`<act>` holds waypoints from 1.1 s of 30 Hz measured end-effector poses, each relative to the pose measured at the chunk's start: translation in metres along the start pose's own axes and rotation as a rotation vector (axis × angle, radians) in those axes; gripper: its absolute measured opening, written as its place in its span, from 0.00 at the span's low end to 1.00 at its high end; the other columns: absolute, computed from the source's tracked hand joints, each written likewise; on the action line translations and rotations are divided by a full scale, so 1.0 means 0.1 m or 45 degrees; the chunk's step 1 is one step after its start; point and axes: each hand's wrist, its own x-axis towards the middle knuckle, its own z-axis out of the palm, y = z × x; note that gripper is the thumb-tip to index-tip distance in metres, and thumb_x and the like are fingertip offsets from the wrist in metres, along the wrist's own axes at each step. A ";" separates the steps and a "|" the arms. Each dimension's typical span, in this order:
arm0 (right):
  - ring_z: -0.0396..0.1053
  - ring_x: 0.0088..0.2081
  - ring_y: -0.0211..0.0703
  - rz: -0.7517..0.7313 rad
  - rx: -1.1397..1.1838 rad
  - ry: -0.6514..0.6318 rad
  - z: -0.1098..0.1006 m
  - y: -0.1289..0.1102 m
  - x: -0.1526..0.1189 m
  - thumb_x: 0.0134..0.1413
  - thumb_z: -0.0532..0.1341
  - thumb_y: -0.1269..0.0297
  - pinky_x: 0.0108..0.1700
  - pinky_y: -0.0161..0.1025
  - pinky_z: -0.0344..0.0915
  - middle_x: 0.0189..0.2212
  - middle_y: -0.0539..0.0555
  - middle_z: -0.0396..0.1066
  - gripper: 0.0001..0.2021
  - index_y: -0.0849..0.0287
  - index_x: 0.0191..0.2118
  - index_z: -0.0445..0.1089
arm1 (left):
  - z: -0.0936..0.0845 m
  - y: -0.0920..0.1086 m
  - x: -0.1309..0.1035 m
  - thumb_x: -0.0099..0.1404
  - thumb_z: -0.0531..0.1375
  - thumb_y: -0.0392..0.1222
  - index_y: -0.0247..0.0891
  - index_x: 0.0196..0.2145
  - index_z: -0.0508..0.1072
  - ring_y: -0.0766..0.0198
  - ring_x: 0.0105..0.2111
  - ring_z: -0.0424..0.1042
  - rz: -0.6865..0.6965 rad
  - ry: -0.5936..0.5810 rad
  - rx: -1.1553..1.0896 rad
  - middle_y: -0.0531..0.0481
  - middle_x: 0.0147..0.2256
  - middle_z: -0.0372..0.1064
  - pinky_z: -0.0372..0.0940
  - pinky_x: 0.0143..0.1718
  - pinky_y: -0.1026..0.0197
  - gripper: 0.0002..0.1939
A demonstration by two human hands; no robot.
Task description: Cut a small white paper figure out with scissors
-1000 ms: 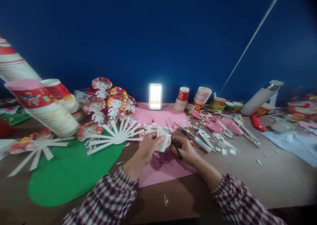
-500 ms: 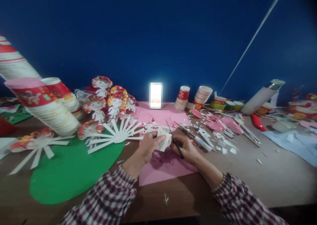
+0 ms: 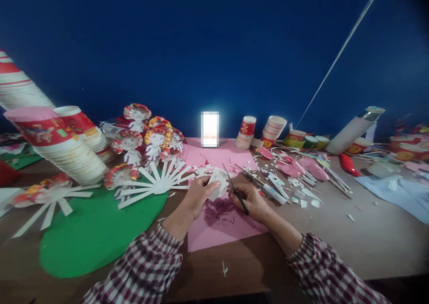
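Observation:
My left hand [image 3: 198, 196] pinches a small piece of white paper [image 3: 218, 183] with faint drawn lines on it. Around the handles of dark scissors [image 3: 240, 198] my right hand [image 3: 252, 202] is closed, the blades pointing up and away beside the paper's right edge. Whether the blades touch the paper I cannot tell. Below both hands lies a pink sheet [image 3: 208, 237] scattered with thin dark clippings [image 3: 221, 212].
At left, a cut white cup fan [image 3: 161, 185] rests on a green sheet [image 3: 100, 237], near paper dolls [image 3: 156, 143] and leaning cup stacks [image 3: 67, 147]. Brushes, glue tubes [image 3: 275, 192] and scraps lie right. Cup stacks [image 3: 246, 132] stand by the blue wall [image 3: 214, 49].
The white paper has turned and tilted in my left hand, shifting slightly up and left. My right hand with the scissors has barely moved.

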 end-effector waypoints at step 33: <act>0.54 0.12 0.29 0.170 0.238 0.041 0.08 0.09 -0.02 0.54 0.60 0.56 0.13 0.27 0.51 0.13 0.41 0.56 0.12 0.59 0.30 0.61 | -0.01 0.06 0.01 0.43 0.70 0.38 0.35 0.35 0.74 0.67 0.25 0.69 -0.145 0.183 -0.368 0.52 0.26 0.72 0.63 0.25 0.65 0.19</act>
